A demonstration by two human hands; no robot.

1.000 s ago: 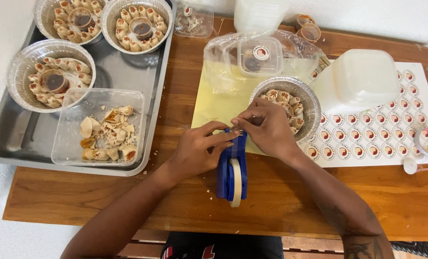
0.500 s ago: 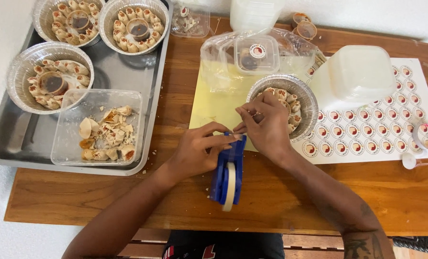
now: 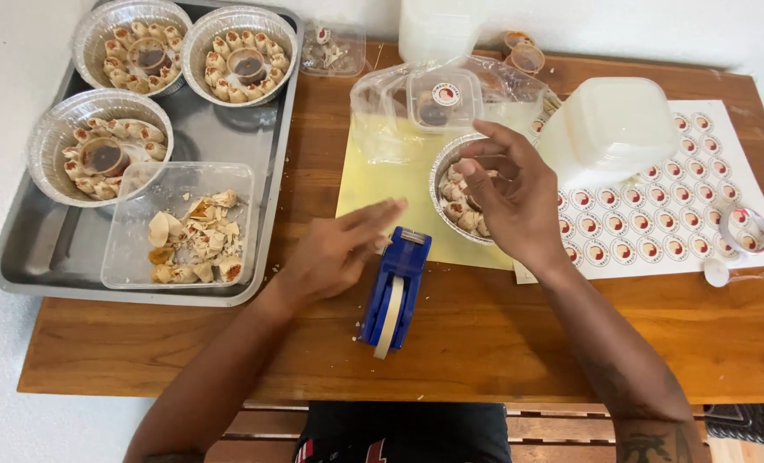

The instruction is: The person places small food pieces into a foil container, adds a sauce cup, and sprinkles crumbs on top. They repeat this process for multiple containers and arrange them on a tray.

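Blue plastic, the tape dispenser (image 3: 395, 291) lies on the wooden table (image 3: 485, 343) just right of the left hand (image 3: 335, 253), which hovers flat, open and empty. Right hand (image 3: 510, 193) arches over the foil dumpling tray (image 3: 463, 197) — fingers loosely curled; whether they pinch a tape strip I cannot tell. Sealing seems underway — placing tape needs precision.

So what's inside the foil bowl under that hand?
Small rolled snacks fill the foil bowl. The right hand covers its middle and far side, so anything there, such as a sauce cup, is hidden.
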